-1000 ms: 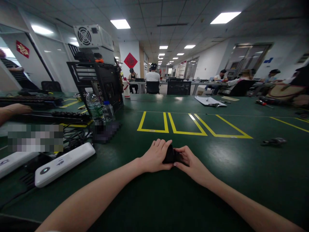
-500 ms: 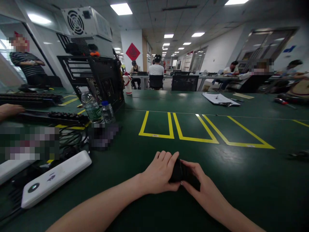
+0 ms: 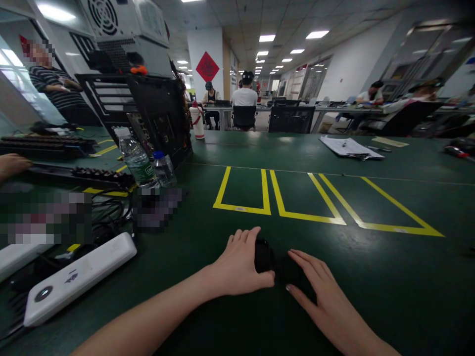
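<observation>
The left hand (image 3: pixel 241 267) curls palm down around a small, rounded black object (image 3: pixel 264 256), fingers over its far side and thumb on the near side, low over the dark green tabletop (image 3: pixel 193 316). Just to the right, the right hand (image 3: pixel 321 289) is open, its thumb and nearly straight fingers parted around a dark, rounded piece (image 3: pixel 289 269); whether they touch it, and whether it joins the black object, I cannot tell. Well to the left lies a long white plastic device (image 3: pixel 79 279) with a round dark spot, near tangled black cables (image 3: pixel 109 210). Beyond the hands, yellow tape outlines (image 3: pixel 243 209) mark the tabletop. Left of them stand a clear plastic bottle with a green label (image 3: pixel 138 160) and a smaller blue-capped clear bottle (image 3: pixel 164 170), beside an open black metal frame (image 3: pixel 156 111). Farther off lies a clipboard with white paper (image 3: pixel 349 147); a person in a white top (image 3: pixel 245 96) sits in the background.
</observation>
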Demonstrator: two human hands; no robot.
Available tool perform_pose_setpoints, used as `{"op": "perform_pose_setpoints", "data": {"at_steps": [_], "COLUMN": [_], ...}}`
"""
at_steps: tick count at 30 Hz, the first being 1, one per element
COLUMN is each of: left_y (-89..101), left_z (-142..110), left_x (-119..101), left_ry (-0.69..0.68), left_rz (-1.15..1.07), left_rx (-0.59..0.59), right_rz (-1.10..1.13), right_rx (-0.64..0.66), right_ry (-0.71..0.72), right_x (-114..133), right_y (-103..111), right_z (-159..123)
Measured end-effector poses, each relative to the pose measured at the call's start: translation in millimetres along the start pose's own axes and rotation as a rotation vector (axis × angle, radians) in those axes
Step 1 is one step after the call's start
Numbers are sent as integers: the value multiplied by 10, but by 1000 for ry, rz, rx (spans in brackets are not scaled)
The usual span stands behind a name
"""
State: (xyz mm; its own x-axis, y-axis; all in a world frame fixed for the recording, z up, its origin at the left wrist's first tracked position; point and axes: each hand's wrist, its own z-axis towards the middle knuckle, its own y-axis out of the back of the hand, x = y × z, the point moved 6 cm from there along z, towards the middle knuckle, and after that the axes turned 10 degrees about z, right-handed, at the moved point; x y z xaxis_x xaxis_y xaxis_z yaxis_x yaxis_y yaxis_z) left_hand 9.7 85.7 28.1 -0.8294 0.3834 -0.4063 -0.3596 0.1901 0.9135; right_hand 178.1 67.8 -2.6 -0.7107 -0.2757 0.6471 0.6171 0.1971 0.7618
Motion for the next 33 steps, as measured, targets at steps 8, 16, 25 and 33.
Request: {"op": "perform_pose_setpoints", "data": {"at_steps": [8,16,25,33], "left_y": [-82,-180,-180,-209], "left_z": [186,303,105,-84], "left_x": [54,52,-26,-214], "left_ry": [63,124,-165,-155], "left_rz": [-81,-210,-407,-84], "left_rx": [14,20,73,-123], "right_rz": [23,14,19,365], "right_rx": [30,-16,-127,-177], "right_ry": [26,111,123,29], "right_x": [68,150,118,132], "right_y": [44,41,138,89], "right_z": [13,-71,-117,7]}}
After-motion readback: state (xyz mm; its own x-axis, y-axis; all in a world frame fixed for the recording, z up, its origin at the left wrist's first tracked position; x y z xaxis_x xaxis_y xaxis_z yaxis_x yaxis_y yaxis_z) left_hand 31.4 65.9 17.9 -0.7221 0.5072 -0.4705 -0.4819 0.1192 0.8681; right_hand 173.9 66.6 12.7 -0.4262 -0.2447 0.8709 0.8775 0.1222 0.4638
